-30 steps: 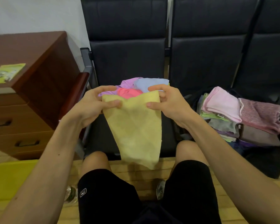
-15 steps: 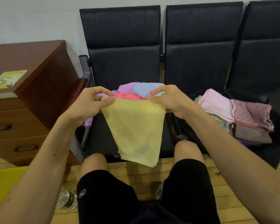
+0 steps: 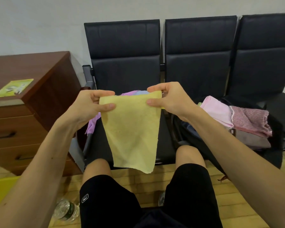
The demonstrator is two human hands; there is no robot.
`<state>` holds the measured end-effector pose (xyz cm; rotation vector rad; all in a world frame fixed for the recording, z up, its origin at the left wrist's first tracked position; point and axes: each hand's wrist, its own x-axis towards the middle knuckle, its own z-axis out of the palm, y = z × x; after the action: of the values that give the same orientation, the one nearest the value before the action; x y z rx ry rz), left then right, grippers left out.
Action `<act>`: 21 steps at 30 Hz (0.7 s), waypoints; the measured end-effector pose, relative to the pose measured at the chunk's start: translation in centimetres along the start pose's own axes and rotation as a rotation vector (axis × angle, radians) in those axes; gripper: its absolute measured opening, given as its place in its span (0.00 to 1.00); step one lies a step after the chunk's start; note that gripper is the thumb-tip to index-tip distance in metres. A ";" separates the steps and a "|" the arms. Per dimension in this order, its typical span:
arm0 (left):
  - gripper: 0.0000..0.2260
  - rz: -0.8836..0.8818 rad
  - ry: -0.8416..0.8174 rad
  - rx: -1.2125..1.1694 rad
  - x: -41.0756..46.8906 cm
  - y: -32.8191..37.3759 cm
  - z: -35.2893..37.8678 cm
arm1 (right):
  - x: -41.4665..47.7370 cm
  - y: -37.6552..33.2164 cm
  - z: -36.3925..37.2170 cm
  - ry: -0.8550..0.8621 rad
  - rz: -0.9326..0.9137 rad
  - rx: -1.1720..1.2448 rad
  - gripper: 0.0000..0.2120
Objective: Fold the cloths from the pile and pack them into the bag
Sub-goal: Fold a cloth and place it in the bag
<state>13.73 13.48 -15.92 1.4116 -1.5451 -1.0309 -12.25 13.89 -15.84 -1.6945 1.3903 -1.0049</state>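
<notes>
A yellow cloth (image 3: pixel 132 132) hangs in the air in front of the black seats, held by its two top corners. My left hand (image 3: pixel 90 107) pinches the top left corner, and my right hand (image 3: pixel 169 99) pinches the top right corner. Behind the cloth, the pile of loose cloths (image 3: pixel 92 124) lies on the left seat; only purple and light blue bits show. To the right, a black bag (image 3: pixel 196 142) sits open on the middle seat with folded cloths (image 3: pixel 234 119) stacked in it, pink ones on top.
A brown wooden drawer cabinet (image 3: pixel 31 116) stands at the left with a green booklet (image 3: pixel 13 88) on top. A plastic bottle (image 3: pixel 64 209) lies on the wooden floor by my left leg. A yellow object (image 3: pixel 0 191) fills the bottom left corner.
Both hands lifted the yellow cloth higher and drew its top edge out wider and straighter. The view tilted up, so more of the chair backs and wall shows.
</notes>
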 end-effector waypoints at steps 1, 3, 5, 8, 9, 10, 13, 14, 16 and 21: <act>0.16 0.012 0.020 0.040 0.1 -0.1 0.0 | -0.1 0.1 0.1 0.014 -0.022 -0.048 0.20; 0.12 0.041 0.040 0.143 0.1 -0.4 0.2 | -0.4 0.3 0.3 0.055 -0.060 -0.232 0.19; 0.06 0.058 0.036 0.263 0.2 -0.8 0.5 | -0.6 0.7 0.5 0.098 -0.081 -0.433 0.17; 0.01 0.093 -0.019 0.432 0.0 -1.5 1.1 | -0.8 1.6 0.8 0.087 -0.076 -0.605 0.14; 0.01 0.107 -0.026 0.478 -0.1 -1.8 1.2 | -0.9 1.8 0.8 0.081 -0.070 -0.626 0.14; 0.01 0.120 -0.016 0.513 -0.2 -1.9 1.4 | -1.1 2.0 0.8 0.080 -0.065 -0.634 0.14; 0.05 0.161 0.056 0.544 -0.4 -2.2 1.8 | -1.3 2.5 0.4 0.071 -0.058 -0.651 0.12; 0.07 0.177 0.073 0.552 -0.5 -2.2 2.0 | -1.4 2.6 0.3 0.057 -0.047 -0.664 0.11; 0.07 0.207 0.092 0.573 -0.7 -2.2 2.3 | -1.3 3.0 -0.1 0.023 -0.032 -0.685 0.13; 0.07 0.236 0.118 0.536 -1.3 -2.6 3.1 | -1.6 3.9 -0.5 -0.046 -0.058 -0.783 0.20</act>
<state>11.88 14.87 -19.48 1.5534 -1.9288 -0.3943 -14.58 14.81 -19.25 -2.2922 1.8517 -0.4477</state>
